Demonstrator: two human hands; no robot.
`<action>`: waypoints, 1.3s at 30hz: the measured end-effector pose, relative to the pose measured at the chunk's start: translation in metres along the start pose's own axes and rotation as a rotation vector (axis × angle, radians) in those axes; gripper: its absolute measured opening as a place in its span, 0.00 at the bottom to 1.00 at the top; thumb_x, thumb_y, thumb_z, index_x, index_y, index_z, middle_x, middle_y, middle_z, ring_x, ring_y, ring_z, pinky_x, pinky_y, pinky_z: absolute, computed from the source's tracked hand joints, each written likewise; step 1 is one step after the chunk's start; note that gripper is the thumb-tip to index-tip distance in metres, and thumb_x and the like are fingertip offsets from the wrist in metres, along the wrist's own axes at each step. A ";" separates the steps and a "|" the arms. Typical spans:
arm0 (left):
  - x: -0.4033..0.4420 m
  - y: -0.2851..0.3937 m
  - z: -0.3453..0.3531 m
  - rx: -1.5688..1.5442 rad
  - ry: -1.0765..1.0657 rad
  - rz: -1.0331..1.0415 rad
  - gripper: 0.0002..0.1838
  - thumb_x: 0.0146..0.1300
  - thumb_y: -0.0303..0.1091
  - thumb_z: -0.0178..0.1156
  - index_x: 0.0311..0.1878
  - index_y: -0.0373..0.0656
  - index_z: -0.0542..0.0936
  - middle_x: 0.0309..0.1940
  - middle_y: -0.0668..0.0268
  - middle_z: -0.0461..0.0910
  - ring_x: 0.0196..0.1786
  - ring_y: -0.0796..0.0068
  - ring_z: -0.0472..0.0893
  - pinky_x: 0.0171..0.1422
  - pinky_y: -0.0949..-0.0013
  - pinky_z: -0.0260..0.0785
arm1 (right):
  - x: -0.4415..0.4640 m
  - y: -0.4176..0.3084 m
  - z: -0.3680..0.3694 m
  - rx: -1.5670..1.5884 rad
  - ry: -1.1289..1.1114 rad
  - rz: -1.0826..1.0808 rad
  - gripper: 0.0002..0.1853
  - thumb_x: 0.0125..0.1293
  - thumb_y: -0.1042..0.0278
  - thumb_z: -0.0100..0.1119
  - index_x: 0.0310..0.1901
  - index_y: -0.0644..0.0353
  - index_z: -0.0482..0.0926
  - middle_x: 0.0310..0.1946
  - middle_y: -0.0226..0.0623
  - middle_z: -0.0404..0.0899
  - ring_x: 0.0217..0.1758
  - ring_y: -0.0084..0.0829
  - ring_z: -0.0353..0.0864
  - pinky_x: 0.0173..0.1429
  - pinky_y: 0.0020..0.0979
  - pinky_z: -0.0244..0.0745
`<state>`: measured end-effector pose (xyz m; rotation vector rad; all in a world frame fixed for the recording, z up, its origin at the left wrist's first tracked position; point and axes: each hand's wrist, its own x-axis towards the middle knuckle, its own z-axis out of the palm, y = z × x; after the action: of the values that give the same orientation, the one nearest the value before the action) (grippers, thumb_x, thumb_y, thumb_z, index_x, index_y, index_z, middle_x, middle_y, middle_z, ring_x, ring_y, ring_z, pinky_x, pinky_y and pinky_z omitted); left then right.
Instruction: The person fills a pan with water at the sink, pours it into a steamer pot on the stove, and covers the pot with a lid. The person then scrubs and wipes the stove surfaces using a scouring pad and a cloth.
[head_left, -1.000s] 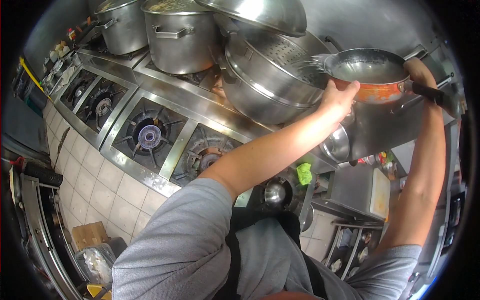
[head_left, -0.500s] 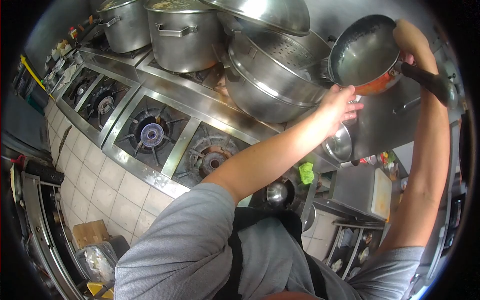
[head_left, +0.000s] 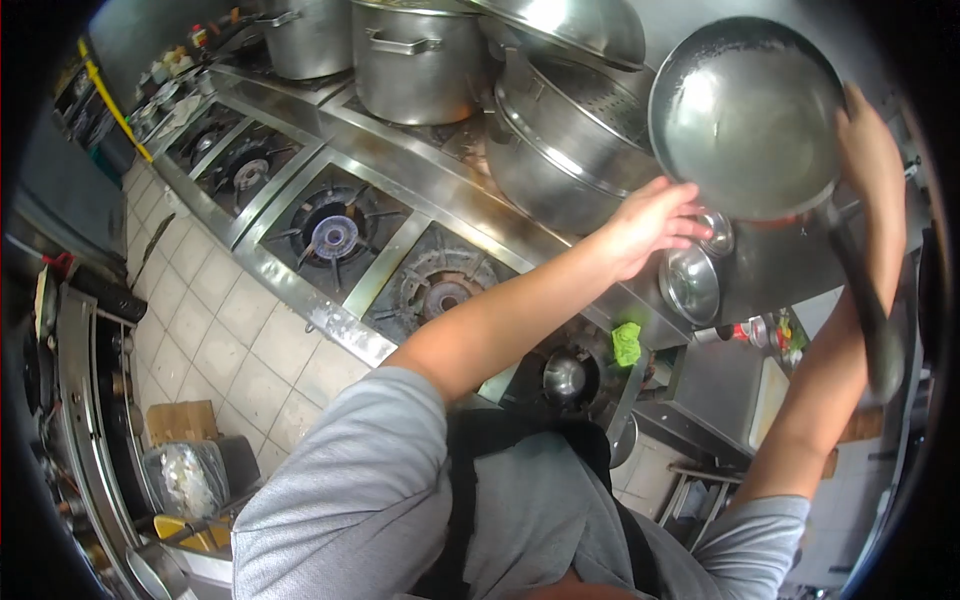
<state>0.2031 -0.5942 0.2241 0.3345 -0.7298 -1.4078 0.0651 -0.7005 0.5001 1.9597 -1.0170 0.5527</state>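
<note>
A dark-rimmed frying pan point(head_left: 750, 120) is raised at the upper right, tilted so its worn grey inside faces me. My right hand point(head_left: 868, 145) grips it at the right side of the rim, the fingers partly hidden behind it. The pan's black handle point(head_left: 868, 310) hangs downward in front of my right forearm. By the lower left rim is my left hand point(head_left: 650, 228), fingers stretched and apart; whether a fingertip touches the pan I cannot tell. Two small metal bowls point(head_left: 690, 285) sit just beyond and below the left hand.
Large steel stockpots point(head_left: 420, 70) and a steamer pot point(head_left: 560, 160) with its tilted lid point(head_left: 580, 25) stand along the back. Gas burners point(head_left: 335, 238) line the stove. A green cloth point(head_left: 626, 344) lies near a small round metal pan point(head_left: 565, 378). A bin point(head_left: 195, 480) stands lower left.
The pan has turned, so its inside faces me more fully and its handle swings downward. My left hand has come away from the pan's underside. The whole view has shifted slightly.
</note>
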 end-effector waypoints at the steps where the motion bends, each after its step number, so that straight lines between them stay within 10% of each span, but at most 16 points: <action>1: -0.022 0.001 0.000 -0.008 0.038 0.000 0.24 0.74 0.47 0.54 0.64 0.41 0.68 0.54 0.55 0.79 0.53 0.66 0.83 0.55 0.65 0.72 | -0.027 0.009 0.000 0.110 0.021 0.047 0.27 0.67 0.63 0.46 0.67 0.59 0.72 0.59 0.53 0.78 0.60 0.48 0.80 0.63 0.41 0.73; 5: -0.123 -0.023 -0.001 0.319 0.261 -0.068 0.23 0.72 0.41 0.54 0.64 0.37 0.70 0.51 0.57 0.81 0.45 0.68 0.85 0.51 0.70 0.75 | -0.165 -0.024 -0.030 0.622 -0.009 0.189 0.26 0.67 0.65 0.49 0.68 0.55 0.72 0.60 0.49 0.79 0.62 0.41 0.81 0.66 0.36 0.71; 11: -0.276 -0.079 0.002 0.394 0.719 -0.070 0.17 0.69 0.32 0.54 0.59 0.39 0.77 0.43 0.65 0.84 0.36 0.80 0.81 0.45 0.75 0.75 | -0.320 -0.097 -0.010 1.015 -0.192 0.232 0.27 0.66 0.67 0.55 0.68 0.55 0.71 0.28 0.53 0.81 0.27 0.38 0.84 0.38 0.41 0.76; 16: -0.381 -0.113 0.015 0.452 1.055 -0.054 0.17 0.66 0.29 0.52 0.55 0.32 0.76 0.42 0.59 0.83 0.34 0.73 0.83 0.41 0.73 0.75 | -0.387 -0.150 -0.014 1.321 -0.375 0.172 0.27 0.66 0.66 0.58 0.67 0.57 0.71 0.24 0.51 0.80 0.23 0.40 0.82 0.34 0.40 0.75; 25: -0.526 -0.113 0.089 0.540 1.327 0.106 0.19 0.66 0.29 0.50 0.57 0.29 0.76 0.46 0.56 0.84 0.38 0.69 0.84 0.43 0.69 0.79 | -0.429 -0.218 -0.108 1.575 -0.480 -0.111 0.32 0.62 0.64 0.61 0.70 0.55 0.68 0.37 0.51 0.85 0.25 0.41 0.83 0.37 0.37 0.77; 30: -0.634 -0.121 0.117 0.511 1.453 0.246 0.16 0.66 0.31 0.52 0.53 0.34 0.77 0.41 0.61 0.84 0.34 0.73 0.83 0.42 0.71 0.73 | -0.459 -0.293 -0.164 1.828 -0.458 -0.361 0.31 0.62 0.71 0.52 0.69 0.57 0.69 0.53 0.50 0.83 0.46 0.39 0.86 0.52 0.33 0.77; 39: -0.874 -0.215 0.182 0.350 1.981 0.479 0.20 0.66 0.34 0.53 0.56 0.28 0.76 0.45 0.57 0.84 0.29 0.72 0.84 0.33 0.75 0.75 | -0.607 -0.467 -0.331 1.949 -0.848 -0.989 0.31 0.62 0.70 0.51 0.70 0.61 0.68 0.52 0.53 0.83 0.53 0.41 0.85 0.58 0.35 0.75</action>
<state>-0.0741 0.2514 -0.0021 1.3900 0.6163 -0.0308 0.0980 -0.0026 0.0441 4.0688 0.8345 -0.1301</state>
